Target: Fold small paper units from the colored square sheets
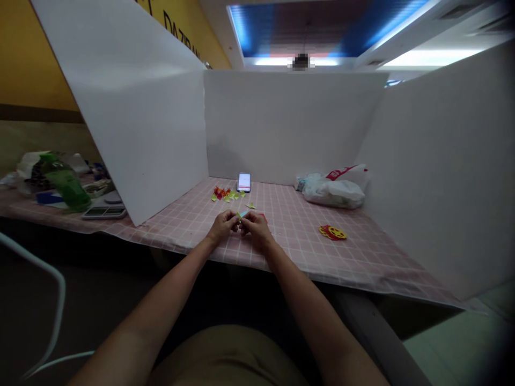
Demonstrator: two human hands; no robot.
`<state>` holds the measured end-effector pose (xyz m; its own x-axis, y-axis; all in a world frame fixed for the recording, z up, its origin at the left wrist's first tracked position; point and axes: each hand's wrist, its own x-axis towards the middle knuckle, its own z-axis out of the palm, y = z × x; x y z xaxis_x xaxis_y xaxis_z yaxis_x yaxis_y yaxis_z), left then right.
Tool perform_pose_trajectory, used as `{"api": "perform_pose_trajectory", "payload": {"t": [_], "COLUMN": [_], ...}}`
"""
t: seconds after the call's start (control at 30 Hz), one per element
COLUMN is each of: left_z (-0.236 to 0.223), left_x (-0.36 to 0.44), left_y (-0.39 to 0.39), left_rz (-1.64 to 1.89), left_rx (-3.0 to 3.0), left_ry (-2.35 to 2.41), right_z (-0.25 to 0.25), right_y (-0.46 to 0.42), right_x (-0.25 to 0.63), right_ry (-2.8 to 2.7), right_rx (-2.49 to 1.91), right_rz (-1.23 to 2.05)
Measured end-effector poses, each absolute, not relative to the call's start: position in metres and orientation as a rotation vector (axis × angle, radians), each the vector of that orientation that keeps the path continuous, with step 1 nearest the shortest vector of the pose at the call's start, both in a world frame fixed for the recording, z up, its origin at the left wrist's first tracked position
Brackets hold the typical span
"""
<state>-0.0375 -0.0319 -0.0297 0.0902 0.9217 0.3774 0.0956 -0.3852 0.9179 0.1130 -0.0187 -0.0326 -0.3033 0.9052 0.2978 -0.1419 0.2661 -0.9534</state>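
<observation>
Close together over the table's near part, my left hand and my right hand pinch a small yellow-green piece of paper between the fingertips. Its exact folded shape is too small to make out. Just behind the fingers shows a bit of light blue paper. A red sheet edge peeks out beside my right hand, mostly hidden by it. Farther back lie several yellow-green folded paper pieces, with one apart from the others, and a cluster of orange-red folded pieces.
A phone with a lit screen stands at the back. To the right are yellow and red cut-out discs and a white plastic bag. White panels enclose the checked tablecloth. Outside the left panel are a green bottle and scale.
</observation>
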Motion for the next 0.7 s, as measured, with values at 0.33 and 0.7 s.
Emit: {"api": "perform_pose_trajectory", "payload": {"t": [0.33, 0.7], "left_z": [-0.0317, -0.0322], "left_x": [-0.0364, -0.0351], "left_y": [-0.0301, -0.0324], "left_rz": [1.276, 1.215], "left_rx": [1.607, 1.682], "left_ry": [1.000, 0.990], "right_z": [-0.0323, -0.0324], "right_y": [-0.0169, -0.0173], "right_x": [0.1149, 0.1153], "right_ry": [-1.497, -1.562], "right_rx": [-0.784, -0.877], "right_rz": [1.183, 1.023]}}
